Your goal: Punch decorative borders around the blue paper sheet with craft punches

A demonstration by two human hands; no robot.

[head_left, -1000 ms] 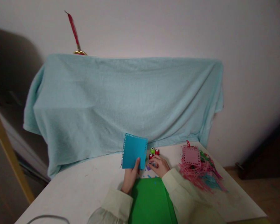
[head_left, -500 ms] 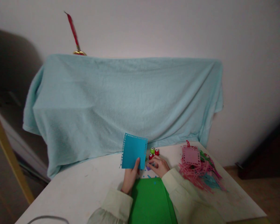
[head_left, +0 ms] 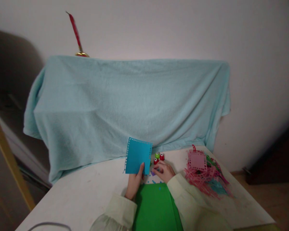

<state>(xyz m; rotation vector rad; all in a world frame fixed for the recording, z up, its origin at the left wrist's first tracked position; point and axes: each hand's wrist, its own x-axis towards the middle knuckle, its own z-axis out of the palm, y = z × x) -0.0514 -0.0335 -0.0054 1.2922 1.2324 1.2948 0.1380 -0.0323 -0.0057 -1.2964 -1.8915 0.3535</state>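
one towel hung behind our table; our left hand still clamped the card, our right hand a purple piece.

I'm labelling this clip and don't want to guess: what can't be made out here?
All in the head view:
- Left hand's fingers: mostly behind the blue card.
- Purple thing by the right hand: too small, partly covered by fingers.
- Green sheets' near end: cut off by the bottom edge.
- Whatever the pale blue cloth covers.

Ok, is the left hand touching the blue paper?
Touching. The head view shows the left hand holding the blue paper, with its thumb lying across the front.
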